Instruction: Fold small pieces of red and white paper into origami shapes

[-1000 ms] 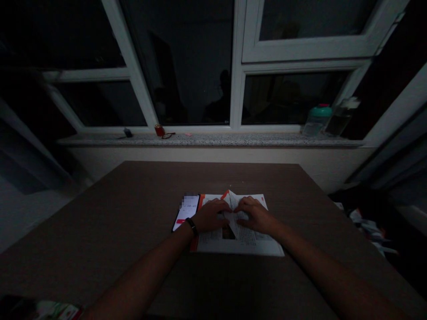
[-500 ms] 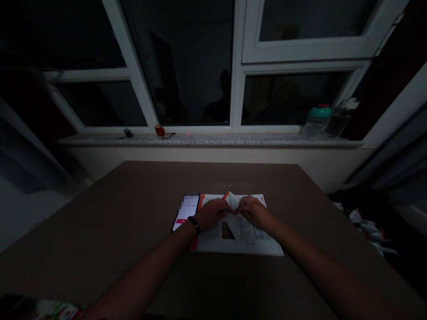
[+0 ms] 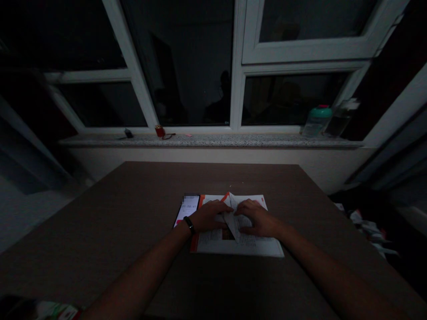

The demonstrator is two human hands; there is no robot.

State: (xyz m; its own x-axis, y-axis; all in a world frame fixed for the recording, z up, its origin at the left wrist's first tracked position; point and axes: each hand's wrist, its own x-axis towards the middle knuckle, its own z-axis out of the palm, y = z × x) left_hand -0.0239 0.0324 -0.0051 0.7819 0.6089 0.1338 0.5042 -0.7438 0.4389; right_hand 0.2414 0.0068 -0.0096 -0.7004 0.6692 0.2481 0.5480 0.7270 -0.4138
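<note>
A folded sheet of printed paper (image 3: 234, 227) lies near the middle of the table, narrowing to a point at top and bottom, with an orange stripe at its upper tip. It rests on a white printed booklet or magazine (image 3: 267, 248) with an orange left edge. My left hand (image 3: 211, 215), wearing a dark wristband (image 3: 189, 225), holds the folded paper's left side, thumb below the fingers. From the right, my right hand (image 3: 256, 218) has its curled fingers on the paper near the centre crease, thumb lower down. The fingertips partly hide the folds.
A phone with a lit timer screen (image 3: 188, 208) lies against the booklet's left side. The brown table (image 3: 133, 204) ends below a granite windowsill (image 3: 207, 141). On the sill stand a teal-lidded bottle (image 3: 318, 121), another clear bottle (image 3: 342, 118) and a small red object (image 3: 159, 130).
Both hands have spread a little, thumbs now lower and farther from the fingers. The folded paper looks flatter and narrower, and its lower point shows more clearly.
</note>
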